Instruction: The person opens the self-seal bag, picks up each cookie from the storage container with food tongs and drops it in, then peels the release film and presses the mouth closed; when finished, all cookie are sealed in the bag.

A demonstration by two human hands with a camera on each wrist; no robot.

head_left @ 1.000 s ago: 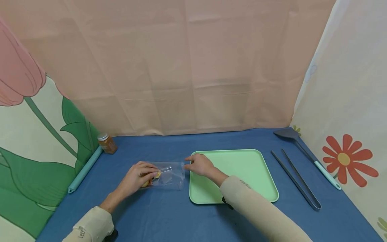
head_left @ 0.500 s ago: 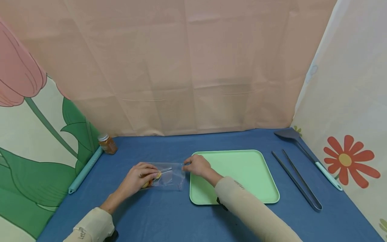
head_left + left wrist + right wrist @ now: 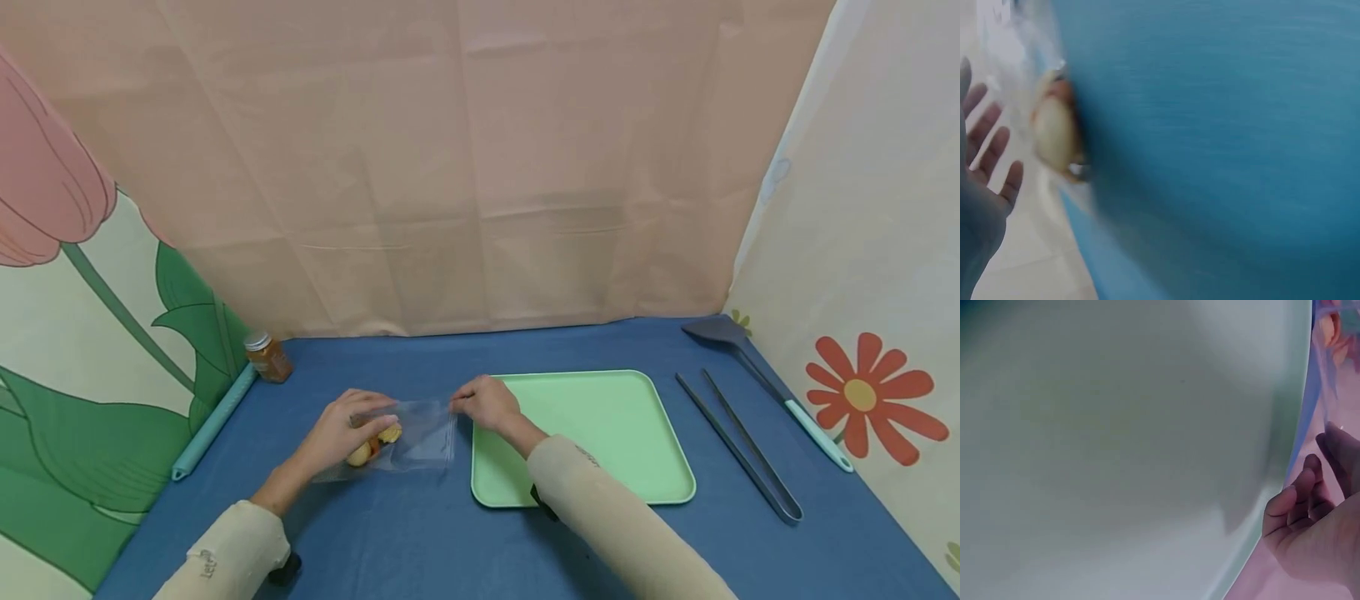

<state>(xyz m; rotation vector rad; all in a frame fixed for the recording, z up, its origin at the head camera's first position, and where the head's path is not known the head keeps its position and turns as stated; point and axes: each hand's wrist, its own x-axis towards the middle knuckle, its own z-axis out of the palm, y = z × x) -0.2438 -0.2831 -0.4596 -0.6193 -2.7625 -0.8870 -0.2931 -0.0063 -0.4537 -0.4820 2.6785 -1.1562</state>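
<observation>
A clear plastic bag [image 3: 423, 433] lies on the blue tablecloth, left of the green tray. Inside its left part are a round pale-yellow piece [image 3: 360, 454], a small ruffled yellow piece [image 3: 390, 433] and something reddish-brown between them; their kind is unclear. My left hand [image 3: 348, 433] is over this filled end, its fingers spread in the left wrist view, where the round piece [image 3: 1055, 131] looks blurred. With thumb and forefinger, my right hand [image 3: 489, 404] pinches the bag's far right corner, beside the tray's left rim; its other fingers are curled loosely in the right wrist view.
The green tray [image 3: 585, 442] sits right of the bag. Beyond it lie metal tongs [image 3: 742, 450] and a dark spatula [image 3: 765, 383] with a pale-green handle. At the far left are a lidded jar [image 3: 268, 358] and a teal roll [image 3: 213, 425].
My left hand has loosened from the pieces in the bag, and its fingers have spread, showing more of them. My right hand has shifted slightly left and now pinches the bag's corner.
</observation>
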